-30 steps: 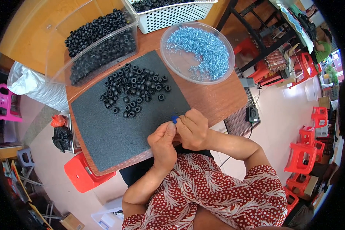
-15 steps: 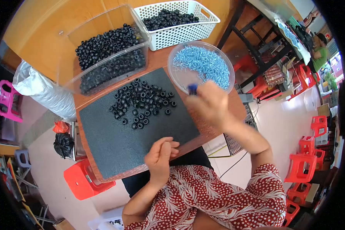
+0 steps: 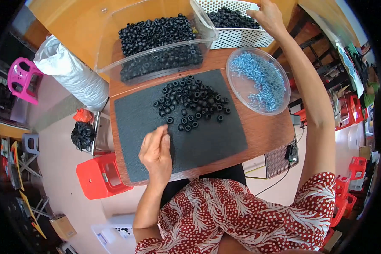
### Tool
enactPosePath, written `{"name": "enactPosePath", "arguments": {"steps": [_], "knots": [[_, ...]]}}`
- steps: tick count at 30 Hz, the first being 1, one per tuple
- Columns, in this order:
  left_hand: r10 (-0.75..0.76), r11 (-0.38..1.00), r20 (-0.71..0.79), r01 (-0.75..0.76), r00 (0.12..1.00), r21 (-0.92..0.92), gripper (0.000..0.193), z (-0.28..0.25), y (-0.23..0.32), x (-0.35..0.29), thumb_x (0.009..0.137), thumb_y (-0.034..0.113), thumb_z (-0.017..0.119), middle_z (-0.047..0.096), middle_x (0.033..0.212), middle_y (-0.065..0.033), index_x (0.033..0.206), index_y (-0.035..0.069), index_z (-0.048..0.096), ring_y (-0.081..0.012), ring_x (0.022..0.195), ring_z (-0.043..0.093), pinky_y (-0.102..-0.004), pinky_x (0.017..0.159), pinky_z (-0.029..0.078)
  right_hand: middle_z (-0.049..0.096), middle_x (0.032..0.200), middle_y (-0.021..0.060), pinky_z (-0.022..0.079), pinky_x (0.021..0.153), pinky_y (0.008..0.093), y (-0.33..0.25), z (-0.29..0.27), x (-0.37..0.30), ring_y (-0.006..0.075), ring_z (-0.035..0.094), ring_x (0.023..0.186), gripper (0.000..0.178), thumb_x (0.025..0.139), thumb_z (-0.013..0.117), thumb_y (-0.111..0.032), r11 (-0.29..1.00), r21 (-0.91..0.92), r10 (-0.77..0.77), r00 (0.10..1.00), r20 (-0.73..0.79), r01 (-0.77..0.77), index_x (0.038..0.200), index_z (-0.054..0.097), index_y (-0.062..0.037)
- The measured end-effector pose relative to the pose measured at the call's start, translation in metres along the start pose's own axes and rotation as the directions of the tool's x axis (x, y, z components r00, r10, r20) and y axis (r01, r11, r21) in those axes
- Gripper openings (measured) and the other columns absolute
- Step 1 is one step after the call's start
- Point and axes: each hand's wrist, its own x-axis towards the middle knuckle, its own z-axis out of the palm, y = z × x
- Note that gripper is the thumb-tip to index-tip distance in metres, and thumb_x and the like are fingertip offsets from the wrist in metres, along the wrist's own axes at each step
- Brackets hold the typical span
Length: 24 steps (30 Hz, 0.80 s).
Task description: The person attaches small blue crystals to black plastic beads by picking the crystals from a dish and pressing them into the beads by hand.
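Observation:
My left hand is over the dark grey mat, its fingers half bent and the thumb a little apart. Its fingertips are just below a loose black ring-shaped bead. Beyond them lies a heap of similar black beads. My right hand is stretched out to the white perforated basket, over its right end, with thumb and fingers spread and nothing visible between them. Black pieces lie in that basket. A round clear dish holds tiny blue beads, near my right forearm.
A clear plastic bin of black beads stands at the table's back, left of the basket. Left of the wooden table are a white sack, a black bag and a red stool. More red stools stand at right.
My right hand has moved from the dish's near edge up to the white basket; the dark blue piece at its fingertips no longer shows. My left hand has moved left and forward toward the beads. The view has shifted.

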Motion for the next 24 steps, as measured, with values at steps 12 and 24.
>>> {"name": "enactPosePath", "arguments": {"steps": [12, 24], "knots": [[0.454, 0.751, 0.275, -0.530, 0.847, 0.394, 0.023, 0.018, -0.014, 0.040, 0.064, -0.004, 0.057, 0.054, 0.079, -0.0122, 0.087, -0.001, 0.061, -0.0286, 0.073, 0.055, -0.0361, 0.060, 0.048, 0.056, 0.073, 0.0125, 0.042, 0.061, 0.0383, -0.008, -0.026, -0.146, 0.0282, 0.054, 0.068, 0.016, 0.070, 0.069, -0.001, 0.868, 0.259, -0.442, 0.897, 0.012, 0.424, 0.081, 0.058, 0.0019], [0.308, 0.822, 0.341, -0.429, 0.888, 0.374, 0.025, 0.014, -0.006, 0.032, 0.066, -0.004, 0.063, 0.054, 0.082, -0.0147, 0.091, -0.001, 0.062, -0.0307, 0.076, 0.057, -0.0394, 0.063, 0.048, 0.055, 0.063, 0.0132, 0.045, 0.057, 0.0430, 0.029, -0.007, -0.193, 0.0310, 0.056, 0.070, 0.011, 0.060, 0.064, -0.002, 0.913, 0.288, -0.374, 0.871, 0.317, 0.288, 0.071, 0.063, -0.0021]]}}
